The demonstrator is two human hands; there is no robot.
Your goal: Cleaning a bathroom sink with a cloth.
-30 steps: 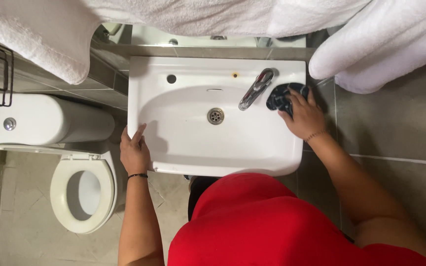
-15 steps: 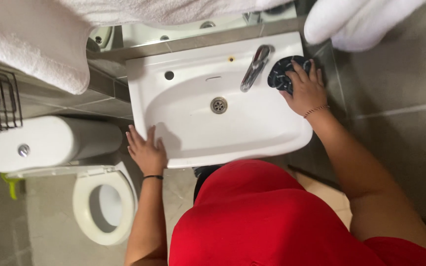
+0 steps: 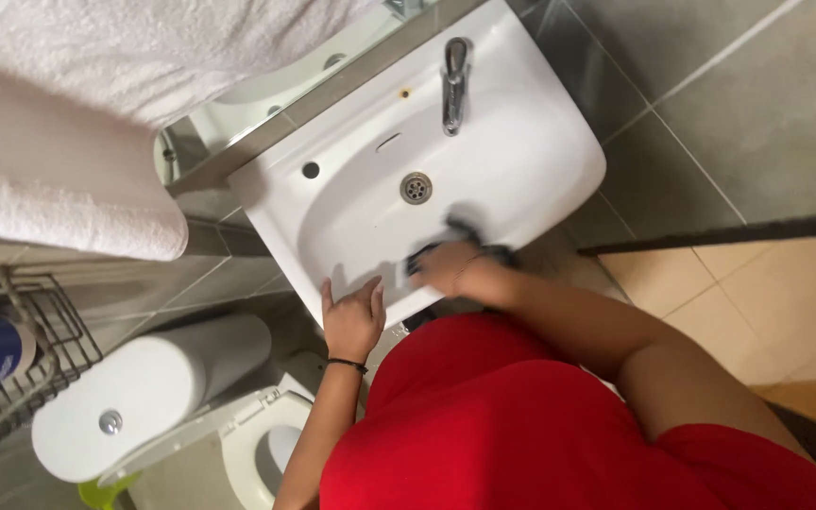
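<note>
Right hand (image 3: pixel 450 269), blurred, grips a dark cloth (image 3: pixel 427 257) on the white washbasin (image 3: pixel 521 170) front rim; I see left hand (image 3: pixel 351 316) flat, open, beside it.

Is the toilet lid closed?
No, the toilet lid stands raised, and the open seat and bowl show beside the white cistern.

Grey tiled floor (image 3: pixel 710 104) surrounds a white toilet (image 3: pixel 162 401), its cistern just beside a wire rack (image 3: pixel 40 349) holding cans. Above the toilet hang white towels (image 3: pixel 77 142). Far right of it, beige tiles (image 3: pixel 757 302) begin past a dark strip.
</note>
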